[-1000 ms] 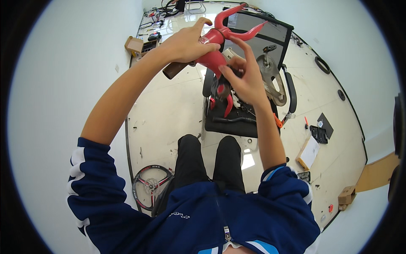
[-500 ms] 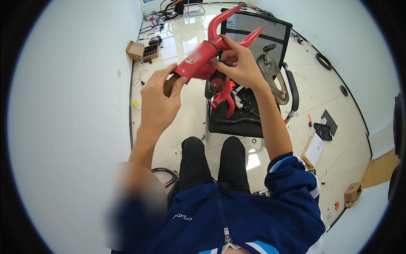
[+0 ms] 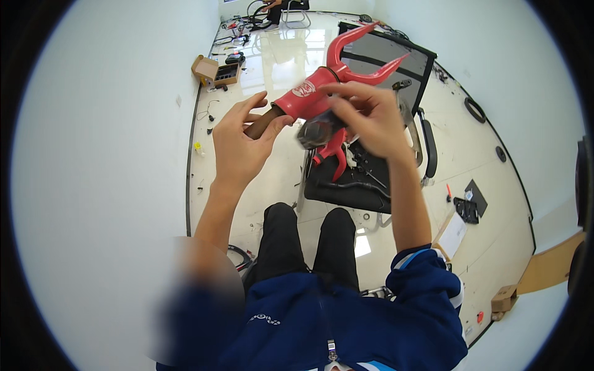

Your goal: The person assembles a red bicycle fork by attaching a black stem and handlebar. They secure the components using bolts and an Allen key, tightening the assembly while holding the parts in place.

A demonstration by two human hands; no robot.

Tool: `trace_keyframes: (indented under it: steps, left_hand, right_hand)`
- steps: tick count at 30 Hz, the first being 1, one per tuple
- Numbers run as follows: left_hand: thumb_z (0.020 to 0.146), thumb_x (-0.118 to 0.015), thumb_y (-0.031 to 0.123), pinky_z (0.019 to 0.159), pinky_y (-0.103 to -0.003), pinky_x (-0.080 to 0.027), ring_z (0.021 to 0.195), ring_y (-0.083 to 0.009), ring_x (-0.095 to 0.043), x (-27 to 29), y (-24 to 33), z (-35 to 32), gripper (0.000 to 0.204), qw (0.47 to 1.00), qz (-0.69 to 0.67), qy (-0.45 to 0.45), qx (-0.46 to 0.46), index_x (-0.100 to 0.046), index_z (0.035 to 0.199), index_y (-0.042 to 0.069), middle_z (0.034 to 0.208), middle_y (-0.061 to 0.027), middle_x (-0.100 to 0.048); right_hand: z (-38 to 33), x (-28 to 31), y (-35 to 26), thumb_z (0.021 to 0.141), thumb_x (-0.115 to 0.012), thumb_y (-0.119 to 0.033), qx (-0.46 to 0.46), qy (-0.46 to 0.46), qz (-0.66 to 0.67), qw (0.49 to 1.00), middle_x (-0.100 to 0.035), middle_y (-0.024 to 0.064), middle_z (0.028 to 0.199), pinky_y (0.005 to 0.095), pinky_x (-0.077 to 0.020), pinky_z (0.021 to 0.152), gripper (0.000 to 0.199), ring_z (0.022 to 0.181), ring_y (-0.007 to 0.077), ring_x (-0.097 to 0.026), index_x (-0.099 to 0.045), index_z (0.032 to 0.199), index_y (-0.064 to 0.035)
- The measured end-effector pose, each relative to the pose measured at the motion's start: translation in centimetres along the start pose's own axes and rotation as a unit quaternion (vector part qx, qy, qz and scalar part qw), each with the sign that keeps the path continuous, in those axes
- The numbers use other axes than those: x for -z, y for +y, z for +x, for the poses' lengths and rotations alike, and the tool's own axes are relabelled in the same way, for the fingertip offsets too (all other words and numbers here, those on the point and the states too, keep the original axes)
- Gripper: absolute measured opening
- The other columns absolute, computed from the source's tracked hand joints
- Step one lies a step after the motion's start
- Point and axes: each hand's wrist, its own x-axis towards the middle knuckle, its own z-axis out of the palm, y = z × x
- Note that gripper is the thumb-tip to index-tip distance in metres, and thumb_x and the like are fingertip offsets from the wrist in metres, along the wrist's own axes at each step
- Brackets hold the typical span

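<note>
A red bicycle fork point(image 3: 371, 75) is raised in front of me, its two blades pointing up and right. It runs through a red head tube point(image 3: 302, 93) with a pale emblem. Its brown-dark steerer tube point(image 3: 262, 123) sticks out of the lower left end. My left hand point(image 3: 236, 151) pinches that steerer between thumb and fingers. My right hand point(image 3: 380, 127), smeared by motion, is curled at the head tube's right side, by the fork crown. Below its fingers a dark, rounded tube end point(image 3: 317, 132) juts toward me, blurred; what the fingertips grip is partly hidden.
Beyond the fork stands a black mesh chair point(image 3: 349, 195); its seat bears another red forked part point(image 3: 334, 154), tools and a dark bar. An opened cardboard box point(image 3: 226, 73) lies at the left wall. Rightward are a black tool case point(image 3: 466, 210) and a tire point(image 3: 475, 110). A person sits far off.
The fork and head tube have shifted down and right in the picture. More of the steerer shows below the head tube. My right hand has moved down and right, and blurs.
</note>
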Motion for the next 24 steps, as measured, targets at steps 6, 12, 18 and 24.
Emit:
trace_keyframes:
  steps: [6,12,18,24]
  left_hand:
    - [0.069,-0.090,0.022,0.063,-0.027,-0.054,0.082,-0.0169,-0.067,-0.7,-1.1,-0.4,0.068,0.987,0.023,0.116,-0.109,-0.058,0.125,0.004,0.104,-0.0093,-0.067]
    - [0.069,-0.089,0.023,0.069,-0.028,-0.053,0.090,-0.0190,-0.066,0.7,-1.4,1.0,0.068,0.976,0.060,0.126,-0.166,-0.057,0.126,0.007,0.110,-0.0080,-0.065]
    - [0.086,-0.073,0.008,0.076,-0.029,-0.055,0.090,-0.0154,-0.066,2.7,-1.6,2.2,0.022,0.997,0.022,0.029,-0.070,-0.071,0.107,0.002,0.099,-0.0095,-0.069]
    - [0.088,-0.061,0.000,0.073,-0.029,-0.057,0.079,-0.0161,-0.069,1.1,-6.0,2.2,0.022,0.981,-0.167,-0.003,0.096,-0.069,0.108,-0.002,0.093,-0.0109,-0.072]
  right_hand:
    - [2.8,-6.3,0.3,0.087,-0.069,-0.009,0.061,0.089,0.063,0.992,-0.061,0.0038,0.073,0.0213,-0.0428,0.052,0.013,0.060,0.0055,-0.055,-0.071,0.094,0.0018]
    - [5.9,-7.5,1.2,0.084,-0.073,-0.013,0.137,0.081,0.002,0.987,-0.063,0.0041,0.072,0.0224,-0.0411,0.049,0.014,0.055,0.0078,-0.052,-0.073,0.091,-0.0010]
    - [5.9,-7.8,2.2,0.082,-0.077,-0.013,0.226,0.060,-0.098,0.967,-0.062,-0.0010,0.075,0.0189,-0.0406,0.050,0.021,0.058,0.0036,-0.048,-0.072,0.101,-0.0046]
    - [6.0,-8.7,4.0,0.081,-0.068,-0.023,0.331,0.058,-0.326,0.884,-0.068,0.0034,0.079,0.0320,-0.0458,0.063,0.017,0.064,0.0203,-0.062,-0.073,0.086,-0.0077]
